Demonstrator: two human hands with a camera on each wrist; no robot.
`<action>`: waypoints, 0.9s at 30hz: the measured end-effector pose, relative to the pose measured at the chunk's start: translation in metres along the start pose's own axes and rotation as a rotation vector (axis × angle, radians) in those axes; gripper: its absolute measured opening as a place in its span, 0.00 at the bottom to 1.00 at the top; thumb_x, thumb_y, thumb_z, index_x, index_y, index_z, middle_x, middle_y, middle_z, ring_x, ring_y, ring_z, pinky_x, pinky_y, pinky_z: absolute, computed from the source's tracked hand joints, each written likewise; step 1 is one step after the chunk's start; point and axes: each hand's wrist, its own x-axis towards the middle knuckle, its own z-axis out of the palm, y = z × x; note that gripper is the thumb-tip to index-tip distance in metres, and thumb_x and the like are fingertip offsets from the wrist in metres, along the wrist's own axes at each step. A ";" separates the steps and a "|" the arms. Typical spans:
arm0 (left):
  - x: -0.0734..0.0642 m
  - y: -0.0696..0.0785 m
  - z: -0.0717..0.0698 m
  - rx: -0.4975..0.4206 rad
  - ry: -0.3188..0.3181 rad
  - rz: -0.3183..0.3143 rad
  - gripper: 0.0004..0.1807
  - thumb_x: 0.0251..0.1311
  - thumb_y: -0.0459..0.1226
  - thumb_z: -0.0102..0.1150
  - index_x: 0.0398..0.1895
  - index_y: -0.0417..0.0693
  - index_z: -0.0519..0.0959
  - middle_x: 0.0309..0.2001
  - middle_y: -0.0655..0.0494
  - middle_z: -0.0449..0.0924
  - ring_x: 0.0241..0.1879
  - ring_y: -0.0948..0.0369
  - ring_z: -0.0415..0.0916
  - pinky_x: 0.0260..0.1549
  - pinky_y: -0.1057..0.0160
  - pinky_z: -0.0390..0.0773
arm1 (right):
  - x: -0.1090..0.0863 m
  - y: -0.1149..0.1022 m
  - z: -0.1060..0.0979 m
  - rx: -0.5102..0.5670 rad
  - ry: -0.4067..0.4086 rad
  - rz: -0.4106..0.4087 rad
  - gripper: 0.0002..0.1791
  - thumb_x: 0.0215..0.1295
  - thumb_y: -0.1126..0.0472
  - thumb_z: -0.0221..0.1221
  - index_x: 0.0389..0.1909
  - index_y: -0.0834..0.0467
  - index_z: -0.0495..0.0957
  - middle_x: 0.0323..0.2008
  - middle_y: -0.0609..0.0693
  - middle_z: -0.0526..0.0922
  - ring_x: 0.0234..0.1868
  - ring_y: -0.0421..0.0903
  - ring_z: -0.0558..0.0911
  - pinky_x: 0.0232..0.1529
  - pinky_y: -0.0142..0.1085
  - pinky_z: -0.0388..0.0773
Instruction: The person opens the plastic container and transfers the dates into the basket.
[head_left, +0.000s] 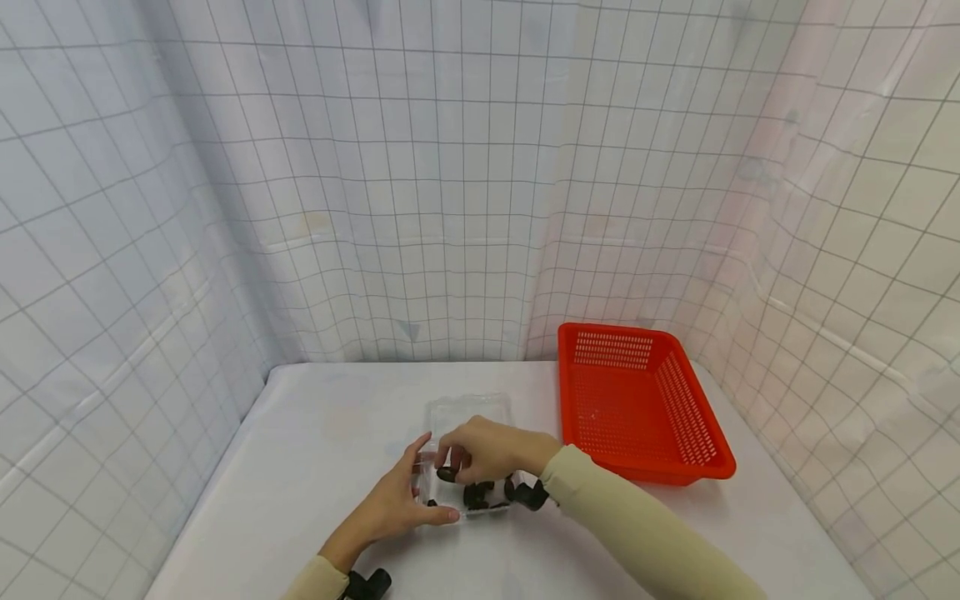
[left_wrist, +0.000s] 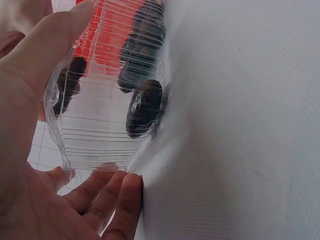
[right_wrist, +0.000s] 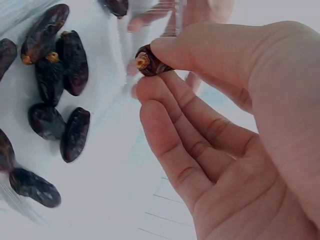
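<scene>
A clear plastic box holding several dark dates lies on the table, its see-through lid folded back on the far side. My left hand grips the box at its left end, thumb along the near wall and the other fingers around the left side. Above the box, my right hand pinches one date between thumb and fingertips, its pale stem end showing. Through the ribbed wall in the left wrist view, a single date sits apart from a row of others.
To the right of the box stands a red perforated basket. White cloth covers the table, and grid-patterned curtains hang behind it and along both sides. Black wrist cameras are strapped to both arms.
</scene>
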 end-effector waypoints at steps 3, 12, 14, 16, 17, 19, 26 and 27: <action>0.000 -0.001 0.000 0.000 -0.003 0.007 0.77 0.54 0.50 0.95 0.98 0.47 0.49 0.85 0.41 0.74 0.82 0.37 0.74 0.73 0.37 0.87 | -0.005 0.000 -0.005 0.004 0.015 -0.014 0.16 0.76 0.70 0.73 0.59 0.53 0.91 0.44 0.47 0.96 0.39 0.29 0.85 0.48 0.20 0.86; 0.000 0.000 0.000 0.002 -0.004 0.004 0.78 0.54 0.51 0.95 0.98 0.45 0.49 0.86 0.37 0.73 0.82 0.36 0.74 0.73 0.35 0.87 | -0.023 -0.002 -0.022 0.016 0.063 0.006 0.14 0.77 0.68 0.72 0.58 0.51 0.90 0.44 0.45 0.96 0.40 0.30 0.86 0.49 0.23 0.87; 0.001 0.000 0.000 0.002 0.000 0.004 0.78 0.53 0.50 0.96 0.98 0.45 0.49 0.85 0.38 0.74 0.81 0.36 0.74 0.72 0.35 0.87 | -0.026 0.000 -0.025 0.006 0.071 0.009 0.14 0.77 0.68 0.72 0.57 0.51 0.90 0.44 0.44 0.96 0.41 0.31 0.86 0.50 0.24 0.88; 0.001 -0.001 0.000 0.000 0.003 0.004 0.78 0.52 0.50 0.96 0.97 0.44 0.49 0.85 0.38 0.74 0.81 0.37 0.75 0.72 0.35 0.87 | -0.029 0.002 -0.028 -0.009 0.076 0.007 0.14 0.77 0.68 0.72 0.58 0.51 0.90 0.44 0.45 0.95 0.41 0.30 0.86 0.51 0.25 0.88; 0.001 -0.001 0.001 0.000 0.003 0.004 0.78 0.52 0.50 0.96 0.97 0.44 0.49 0.85 0.38 0.74 0.80 0.37 0.75 0.72 0.35 0.88 | -0.031 0.003 -0.030 -0.013 0.077 0.002 0.14 0.77 0.68 0.72 0.58 0.51 0.90 0.45 0.45 0.96 0.42 0.31 0.86 0.52 0.26 0.89; 0.001 -0.002 0.001 -0.002 0.003 0.004 0.78 0.52 0.50 0.96 0.97 0.45 0.50 0.85 0.38 0.75 0.80 0.38 0.75 0.72 0.36 0.88 | -0.034 0.005 -0.033 -0.020 0.081 -0.002 0.14 0.77 0.68 0.72 0.58 0.52 0.90 0.45 0.47 0.96 0.42 0.31 0.87 0.54 0.28 0.90; 0.002 -0.003 0.002 -0.009 0.013 0.009 0.78 0.51 0.49 0.96 0.97 0.45 0.50 0.85 0.38 0.75 0.80 0.38 0.76 0.73 0.35 0.87 | -0.050 0.012 -0.048 -0.006 0.113 0.031 0.15 0.77 0.68 0.72 0.59 0.52 0.90 0.45 0.46 0.95 0.44 0.34 0.89 0.58 0.33 0.92; 0.002 -0.003 0.002 -0.009 0.016 0.010 0.78 0.51 0.49 0.96 0.97 0.45 0.50 0.84 0.38 0.75 0.80 0.38 0.76 0.73 0.35 0.87 | -0.052 0.013 -0.049 -0.003 0.120 0.039 0.15 0.77 0.67 0.72 0.59 0.51 0.90 0.45 0.46 0.95 0.44 0.35 0.90 0.58 0.33 0.92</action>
